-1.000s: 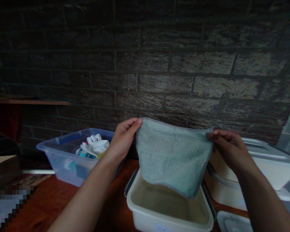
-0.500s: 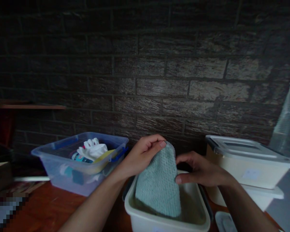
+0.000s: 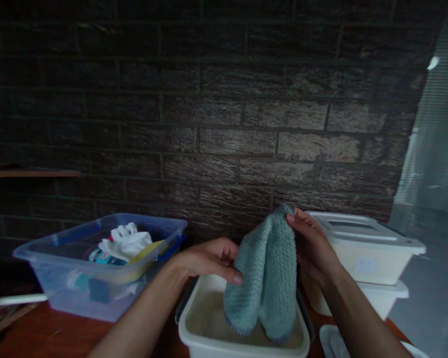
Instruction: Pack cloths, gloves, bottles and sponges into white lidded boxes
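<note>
1. Clock directions are read from the centre of the head view. The textured teal cloth [image 3: 278, 278] is at 5 o'clock, hanging in 2 soft lobes, with checked trim at its top corner and lower edge.
2. The right hand [image 3: 315, 243], at 4 o'clock, has its fingers narrowed in a pinch on the cloth's top corner, thumb on the near side.
3. The left hand [image 3: 212, 261], at 6 o'clock, has its fingers curled and its thumb overlapping the cloth's left edge; whether they grip it cannot be told.
4. The cream plastic bin [image 3: 188, 340], at 6 o'clock, is lidless, with dark handles on its sides. The lobes hang over its opening; contact with the inside is unclear.
5. The blue-tinted translucent bin [image 3: 56, 291], at 8 o'clock, contains a white glove [image 3: 129, 246] and a yellow item [image 3: 146, 251].
6. At 4 o'clock, an upper lidded bin [image 3: 386, 263], bearing a pale label, sits on a lower bin [image 3: 375, 298].
7. The reddish-brown wooden bench [image 3: 63, 333] spans 7 o'clock; the dark brick wall [image 3: 216, 104] fills 12 o'clock.
</note>
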The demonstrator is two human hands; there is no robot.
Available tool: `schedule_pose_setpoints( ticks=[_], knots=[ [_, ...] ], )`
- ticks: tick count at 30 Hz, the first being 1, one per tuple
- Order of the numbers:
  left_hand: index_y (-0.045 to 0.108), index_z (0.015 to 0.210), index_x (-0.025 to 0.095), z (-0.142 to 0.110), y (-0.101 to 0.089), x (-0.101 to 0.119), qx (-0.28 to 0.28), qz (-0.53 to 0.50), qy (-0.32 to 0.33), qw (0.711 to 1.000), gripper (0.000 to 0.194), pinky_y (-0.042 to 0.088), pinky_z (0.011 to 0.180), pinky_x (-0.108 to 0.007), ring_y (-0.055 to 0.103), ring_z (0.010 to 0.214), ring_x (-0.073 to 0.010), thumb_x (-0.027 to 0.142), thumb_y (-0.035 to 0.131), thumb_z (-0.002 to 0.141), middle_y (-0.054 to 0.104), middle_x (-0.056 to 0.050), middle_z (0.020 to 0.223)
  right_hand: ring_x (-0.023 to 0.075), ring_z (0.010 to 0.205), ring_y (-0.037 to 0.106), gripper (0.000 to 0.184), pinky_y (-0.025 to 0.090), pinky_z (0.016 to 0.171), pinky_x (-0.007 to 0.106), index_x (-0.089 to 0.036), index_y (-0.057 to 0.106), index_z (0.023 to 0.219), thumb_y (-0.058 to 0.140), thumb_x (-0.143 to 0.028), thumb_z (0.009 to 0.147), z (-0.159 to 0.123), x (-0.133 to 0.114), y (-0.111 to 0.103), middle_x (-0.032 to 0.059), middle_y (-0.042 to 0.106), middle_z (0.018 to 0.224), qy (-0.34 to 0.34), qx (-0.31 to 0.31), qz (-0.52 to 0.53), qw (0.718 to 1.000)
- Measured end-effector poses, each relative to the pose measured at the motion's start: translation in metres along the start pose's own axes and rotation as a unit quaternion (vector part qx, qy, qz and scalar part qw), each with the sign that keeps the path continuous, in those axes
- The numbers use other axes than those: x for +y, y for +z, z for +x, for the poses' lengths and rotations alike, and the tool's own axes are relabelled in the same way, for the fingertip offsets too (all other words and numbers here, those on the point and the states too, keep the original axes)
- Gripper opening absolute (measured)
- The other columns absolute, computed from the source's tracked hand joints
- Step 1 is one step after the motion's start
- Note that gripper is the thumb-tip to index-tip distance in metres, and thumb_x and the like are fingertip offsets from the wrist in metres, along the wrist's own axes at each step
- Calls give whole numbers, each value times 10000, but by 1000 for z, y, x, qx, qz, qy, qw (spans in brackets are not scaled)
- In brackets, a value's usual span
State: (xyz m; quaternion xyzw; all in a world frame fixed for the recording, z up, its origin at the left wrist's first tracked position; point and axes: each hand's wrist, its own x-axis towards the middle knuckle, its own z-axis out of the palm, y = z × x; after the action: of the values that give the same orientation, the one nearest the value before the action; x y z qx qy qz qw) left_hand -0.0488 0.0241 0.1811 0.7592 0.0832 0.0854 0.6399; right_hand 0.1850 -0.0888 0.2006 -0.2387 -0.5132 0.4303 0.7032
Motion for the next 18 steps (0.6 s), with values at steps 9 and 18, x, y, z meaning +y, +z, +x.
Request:
schedule_pose_setpoints(
  ticks=[9, 18],
  knots=[
    [737, 970, 113, 8, -26, 2, 245, -362, 76, 896, 167, 561, 892, -334, 745, 899, -229, 233, 660, 882, 778, -109, 917, 139, 716, 660, 65, 533, 659, 224, -207, 712, 848, 749, -260, 848, 8, -2, -6, -5, 722, 812, -7, 77, 44, 996],
    [313, 1556, 190, 14, -6, 3, 243, -303, 209, 897, 982, 453, 1085, -381, 649, 1211, -273, 314, 858, 748, 698, -142, 1266, 208, 780, 725, 225, 606, 739, 333, -219, 683, 857, 838, -354, 764, 14, 3, -8, 8, 755, 830, -9, 195, 70, 978]
  ],
)
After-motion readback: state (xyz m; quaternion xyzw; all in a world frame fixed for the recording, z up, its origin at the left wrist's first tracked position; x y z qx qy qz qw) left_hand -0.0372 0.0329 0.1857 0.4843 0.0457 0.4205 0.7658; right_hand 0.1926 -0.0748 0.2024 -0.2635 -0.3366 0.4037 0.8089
